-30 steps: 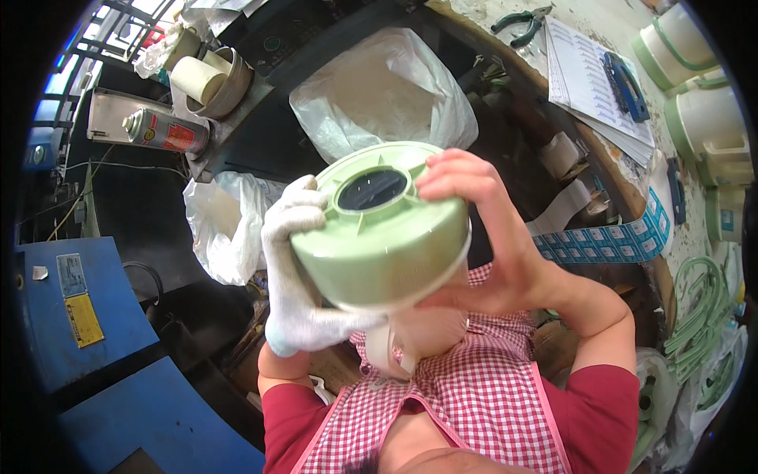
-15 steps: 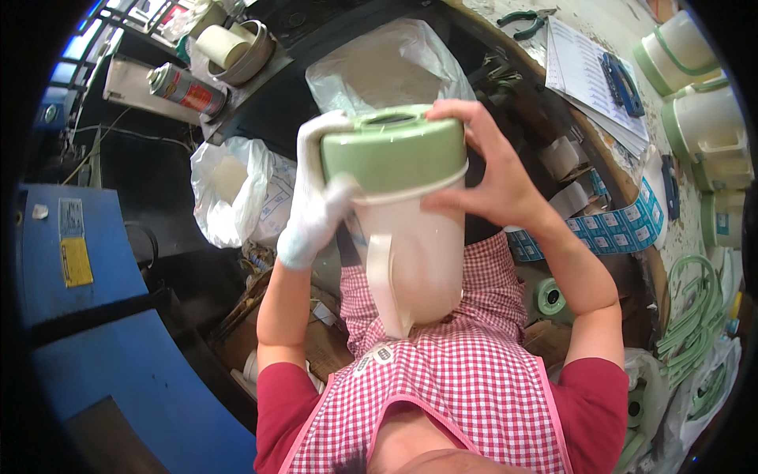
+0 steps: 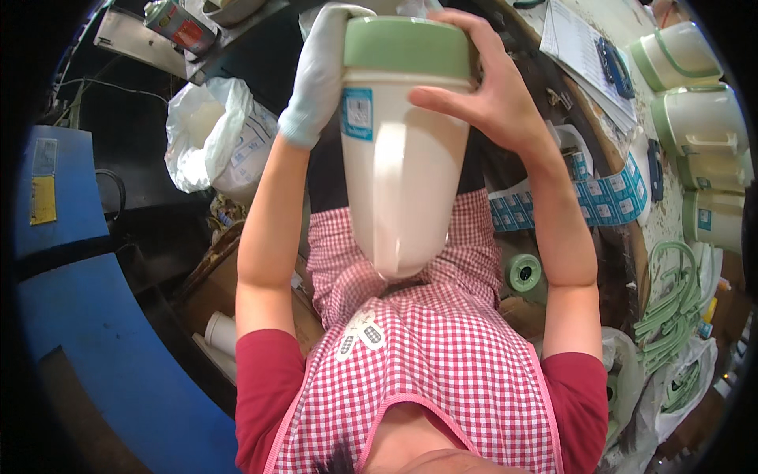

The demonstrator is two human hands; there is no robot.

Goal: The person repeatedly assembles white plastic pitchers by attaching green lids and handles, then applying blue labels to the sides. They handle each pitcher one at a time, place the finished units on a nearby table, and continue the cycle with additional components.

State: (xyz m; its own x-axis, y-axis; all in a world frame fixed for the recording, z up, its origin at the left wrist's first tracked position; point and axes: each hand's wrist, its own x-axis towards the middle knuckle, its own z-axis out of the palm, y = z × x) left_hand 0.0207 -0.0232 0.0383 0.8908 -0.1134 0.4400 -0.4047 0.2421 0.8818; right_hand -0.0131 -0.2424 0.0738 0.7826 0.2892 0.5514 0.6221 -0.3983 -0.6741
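A cream-white plastic pitcher [image 3: 430,186] with a broad green lid [image 3: 407,49] is held up in front of me, its handle [image 3: 388,197] facing my body. A blue and white label [image 3: 358,114] sticks to its left side, just under the lid. My left hand [image 3: 316,79], in a white knit glove, grips the pitcher's left side by the lid; most of its fingers are hidden behind. My bare right hand [image 3: 497,99] clasps the right side, fingers over the lid's edge and thumb lying across the body below it. The pitcher's lower end hangs above my checked apron [image 3: 466,347].
On the bench at right stand several similar pitchers [image 3: 695,118], with papers [image 3: 584,59], a strip of blue labels [image 3: 608,197] and a bundle of green handles [image 3: 667,316] nearby. White plastic bags [image 3: 201,134] and a blue machine [image 3: 126,340] are at left; a spray can [image 3: 178,24] stands far left.
The pitcher has turned in my hands, bringing its handle toward the middle and the label into view. Both hands and the pitcher have risen in the picture, whose view has also shifted.
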